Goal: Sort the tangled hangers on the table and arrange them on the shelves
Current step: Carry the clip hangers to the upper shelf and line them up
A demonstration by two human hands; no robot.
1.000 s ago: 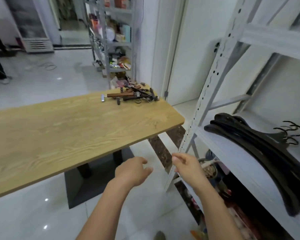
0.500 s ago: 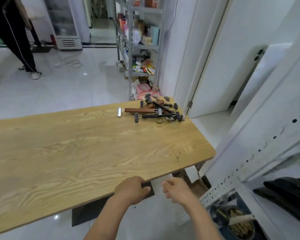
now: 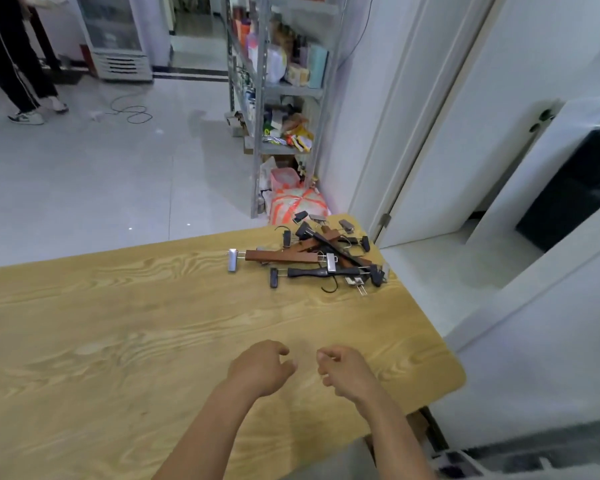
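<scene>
Far left, a bystander's dark-trousered legs [image 3: 14,57] stand on the pale tiled floor, well clear of the action. Across the frame runs the long light-wood table with its heavy grain [image 3: 84,341], and over its near part hangs the left hand [image 3: 260,368], fingers loosely curled, gripping nothing. Up ahead, at the table's far right corner, there's the prize: the tangled heap of brown wooden and black clip hangers [image 3: 312,259], bars crossed, wire hooks and metal clips poking every way, one long brown bar stretching left out of the pile. Just beside the left, the right hand [image 3: 343,370] hovers the same way, half-curled and empty, well apart from the heap. Further right, a broad white slanted panel [image 3: 534,323] crosses the view; whether it belongs to the target shelves I cannot tell. Now the danger: that pile sits close to the corner's edges, so a tug on one bar while its hook or clip is caught in a neighbour could drag the lot onto the floor. A sprung clip could pinch a finger, too. It's a long reach from here, and a hasty snatch invites both.
</scene>
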